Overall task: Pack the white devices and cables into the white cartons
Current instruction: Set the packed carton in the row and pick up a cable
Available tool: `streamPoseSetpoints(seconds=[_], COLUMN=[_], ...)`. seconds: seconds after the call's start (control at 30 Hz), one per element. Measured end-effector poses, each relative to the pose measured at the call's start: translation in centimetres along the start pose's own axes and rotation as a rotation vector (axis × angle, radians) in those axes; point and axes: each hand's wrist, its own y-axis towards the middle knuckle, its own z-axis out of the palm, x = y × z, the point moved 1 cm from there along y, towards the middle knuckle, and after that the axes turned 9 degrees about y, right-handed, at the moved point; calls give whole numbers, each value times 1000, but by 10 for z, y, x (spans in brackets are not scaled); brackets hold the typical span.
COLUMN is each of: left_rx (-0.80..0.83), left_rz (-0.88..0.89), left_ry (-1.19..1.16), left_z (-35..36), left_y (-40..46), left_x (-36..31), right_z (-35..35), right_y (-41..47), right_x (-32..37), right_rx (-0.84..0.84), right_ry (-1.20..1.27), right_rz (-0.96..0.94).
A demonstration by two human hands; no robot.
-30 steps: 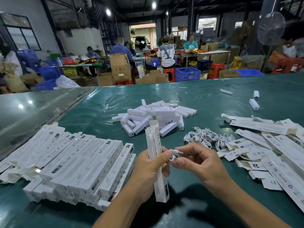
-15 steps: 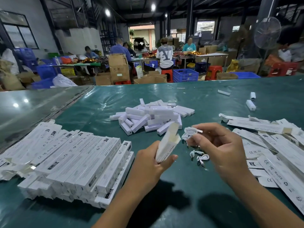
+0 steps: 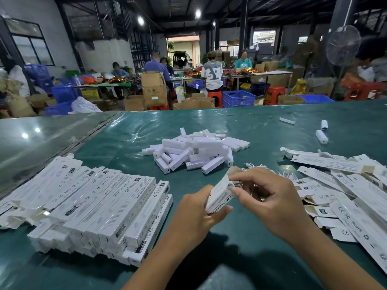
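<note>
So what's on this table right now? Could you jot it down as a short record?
Left hand: holds a carton
Right hand: fingers at the carton's open end
Centre: heap of devices
Left: stacked cartons
Right: flat cartons
Behind right hand: cables, partly hidden
Table: green

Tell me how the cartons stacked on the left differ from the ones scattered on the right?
The left cartons are squared up into boxes and stacked in neat rows; the right cartons lie flat and unfolded in a loose, overlapping heap, flaps open. Both are long, white and printed with the same marks.
</note>
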Motion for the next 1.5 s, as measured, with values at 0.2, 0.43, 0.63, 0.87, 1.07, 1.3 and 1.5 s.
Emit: streamPoseSetpoints(seconds=[0.2,0.43,0.63,0.87,1.07,1.3,1.5], left_rx=[-2,-32,-36,-27,77,156,45], left_rz=[5,-13,-6,-44,-100,-49,25], left_ry=[1,-34,-97,-297,-603,-675,-477], left_z=[4,1,0,-1,7,9,6], left_y=[1,0,-1,-1,-5,-6,-9], left_x=[0,0,-4,-15,-25,-28,-27], right_z=[8,13,9,10,9,13,11], right_y=[-2,-4,-8,-7,-9,-12,-10], right_x=[-5,-4,-1,2,4,7,9], right_rx=[-103,-71,-33,-4,-71,-22,-26], right_ry=[36,-24,-142,-169,-37,-98,-168], right_rz=[71,20,-132,-158,-177,-216,-275])
